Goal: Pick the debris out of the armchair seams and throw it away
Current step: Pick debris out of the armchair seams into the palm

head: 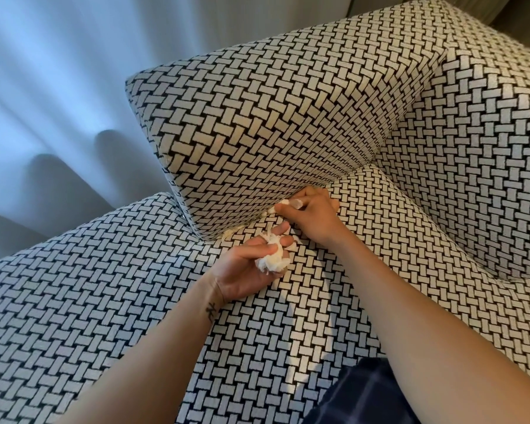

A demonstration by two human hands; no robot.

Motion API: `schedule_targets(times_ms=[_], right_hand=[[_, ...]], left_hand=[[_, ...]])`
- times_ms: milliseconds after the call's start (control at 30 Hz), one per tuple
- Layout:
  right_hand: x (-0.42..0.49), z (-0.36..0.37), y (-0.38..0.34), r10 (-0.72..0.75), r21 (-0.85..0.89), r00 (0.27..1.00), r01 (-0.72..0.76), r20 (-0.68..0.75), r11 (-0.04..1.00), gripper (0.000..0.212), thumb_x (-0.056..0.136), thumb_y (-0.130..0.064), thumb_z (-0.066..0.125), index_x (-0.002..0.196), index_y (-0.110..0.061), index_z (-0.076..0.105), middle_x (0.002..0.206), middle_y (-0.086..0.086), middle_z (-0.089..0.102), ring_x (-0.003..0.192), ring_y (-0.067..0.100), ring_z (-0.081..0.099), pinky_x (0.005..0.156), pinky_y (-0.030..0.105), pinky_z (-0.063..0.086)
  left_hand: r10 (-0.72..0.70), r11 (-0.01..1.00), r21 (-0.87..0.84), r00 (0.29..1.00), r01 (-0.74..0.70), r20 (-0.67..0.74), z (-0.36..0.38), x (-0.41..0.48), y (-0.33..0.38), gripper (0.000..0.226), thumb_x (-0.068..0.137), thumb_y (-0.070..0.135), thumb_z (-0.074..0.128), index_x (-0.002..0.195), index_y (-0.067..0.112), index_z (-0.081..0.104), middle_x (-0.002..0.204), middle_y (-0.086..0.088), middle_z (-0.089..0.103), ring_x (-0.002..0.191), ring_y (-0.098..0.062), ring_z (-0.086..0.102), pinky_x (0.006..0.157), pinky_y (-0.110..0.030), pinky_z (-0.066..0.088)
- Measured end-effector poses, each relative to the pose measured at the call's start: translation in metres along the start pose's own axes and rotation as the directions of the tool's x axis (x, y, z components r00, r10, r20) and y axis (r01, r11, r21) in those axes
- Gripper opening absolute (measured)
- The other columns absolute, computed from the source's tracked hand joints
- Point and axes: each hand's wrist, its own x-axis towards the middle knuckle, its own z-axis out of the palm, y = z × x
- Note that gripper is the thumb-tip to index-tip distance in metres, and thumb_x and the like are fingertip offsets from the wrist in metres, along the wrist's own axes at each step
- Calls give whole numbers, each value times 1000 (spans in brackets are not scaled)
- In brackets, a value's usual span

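Head view: armchair (288, 123) cut off at edges.
Left grip (245, 270): curled round white debris wad (271, 260).
Right grip (314, 214): pinching scrap (282, 203) at seam (251, 220), fingertips partly hidden.
Seam crumbs (230, 235): hard to make out.

armchair (104, 301): white bricks on black, basketweave, same all over seat, back cushion and arm. cream cast on back cushion (273, 117) face.
tissue wad (273, 260): white.
scrap (283, 203) at seam: white.
curtain (58, 87): plain pale blue-grey, darker in folds.
cloth (358, 393) at bottom edge: dark navy, thin lighter check.
tattoo (211, 310): black.
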Motion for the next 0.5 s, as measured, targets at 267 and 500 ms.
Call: schedule_targets(times_ms=[267,500], right_hand=[[-11,-11,-5,18,225,1000,-23,22,974,16,83,-51,74,75,-39,77,93,-18,65,102,15,61,97,45,45],[-28,-35,-11,111,377,993,-114,30,919,26,91,-42,72,95,-17,78,101,8,75,82,11,65,79,34,52]], left_hand=[[-23,998,-62,997,18,-70,5,1,0,46,87,-10,51,128,3,68,112,-12,62,85,-17,60,71,-25,53],[-47,994,-102,984,30,-171,5,2,1,46,93,0,54,138,2,62,124,-17,64,104,-22,61,87,-34,54]])
